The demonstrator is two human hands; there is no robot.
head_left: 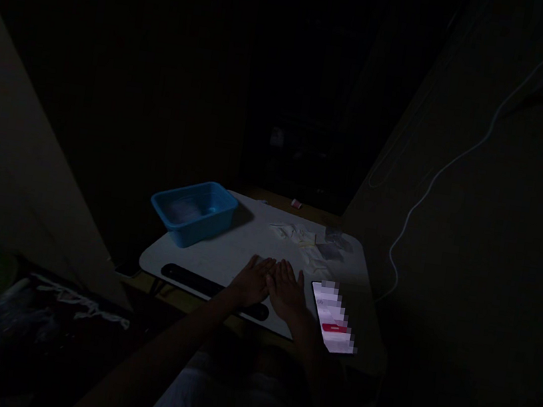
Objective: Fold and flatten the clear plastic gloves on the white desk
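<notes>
A: Hands counted?
B: Two. Left hand (253, 283) and right hand (288, 292) laid together on one white table (241, 239), fingers extended; anything beneath cannot be told.
A: Nearby?
B: Several white packets (301, 236) seen just beyond; one smartphone (330, 311) right; one blue plastic basin (205, 228) beyond, left.

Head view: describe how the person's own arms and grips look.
The left grip and right grip are ungloved human hands. The forearms show no sleeves, and no watch or bracelet is visible. Dim light hides finer markings.
</notes>
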